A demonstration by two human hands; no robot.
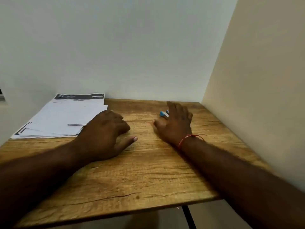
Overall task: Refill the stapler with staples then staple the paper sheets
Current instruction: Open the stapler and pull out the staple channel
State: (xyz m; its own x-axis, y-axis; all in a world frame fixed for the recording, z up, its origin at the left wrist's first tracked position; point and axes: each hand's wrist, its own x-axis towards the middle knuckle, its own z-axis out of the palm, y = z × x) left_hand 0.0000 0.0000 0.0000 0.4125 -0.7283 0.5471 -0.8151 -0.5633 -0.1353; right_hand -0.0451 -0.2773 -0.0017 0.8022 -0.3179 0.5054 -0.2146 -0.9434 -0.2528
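A small blue stapler [163,113] lies on the wooden table [142,172] toward the back right, mostly hidden behind my right hand [175,123]. That hand is spread, fingers apart, reaching over the stapler and touching or nearly touching it. A loose stack of printed paper sheets [66,116] lies at the back left, with a thin silvery strip, perhaps staples [76,124], on top of it. My left hand [107,134] rests palm down on the table at the stack's right edge, fingers curled, thumb stretched out.
White walls close the table at the back and left, and a beige wall runs along the right side. A red thread is tied round my right wrist [186,139]. The table's front edge is near me, with a black leg [189,217] below.
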